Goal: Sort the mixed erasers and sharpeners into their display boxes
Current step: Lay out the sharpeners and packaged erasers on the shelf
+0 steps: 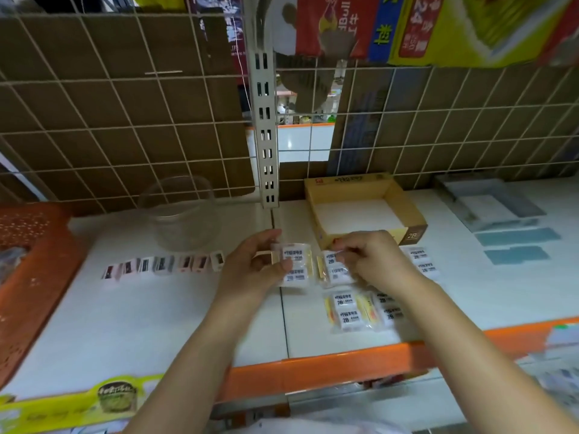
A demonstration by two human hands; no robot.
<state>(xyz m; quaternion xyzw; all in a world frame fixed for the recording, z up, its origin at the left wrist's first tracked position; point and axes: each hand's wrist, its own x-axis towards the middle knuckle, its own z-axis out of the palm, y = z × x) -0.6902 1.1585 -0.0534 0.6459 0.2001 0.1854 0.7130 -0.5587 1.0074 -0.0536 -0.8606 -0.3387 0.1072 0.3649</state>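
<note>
Both hands up over the white shelf (156, 308), side by side, each busy with a wrapped eraser pack. Left hand (250, 267) curled round one eraser pack (294, 266), thumb across its lower front, fingers behind, label facing the camera. Right hand (372, 261) pinching the top edge of a second eraser pack (333, 270) between thumb and fingertips, that pack hanging just left of the knuckles and nearly touching the first one. Both packs a little blurred (print reads 2B, the rest too soft to make out).

Just beyond the right hand, touching distance from the fingertips: the open yellow display box (407, 208), white floor showing inside, a 2B mark on its near right corner. Below the right wrist, flat on the shelf, a cluster of more eraser packs (360, 311), overlapping one another. To the right of the right hand, two further eraser packs (421, 261) lying apart from the cluster.

Out to the left of the left hand, a neat row of small sharpeners (163, 266), pink and pale ones side by side. Beyond that row, a clear plastic tub (181, 214) standing upright. Far left, an orange basket (34, 277) on the shelf edge. Behind everything, a wire grid panel (125, 120) backed with brown cardboard.
</note>
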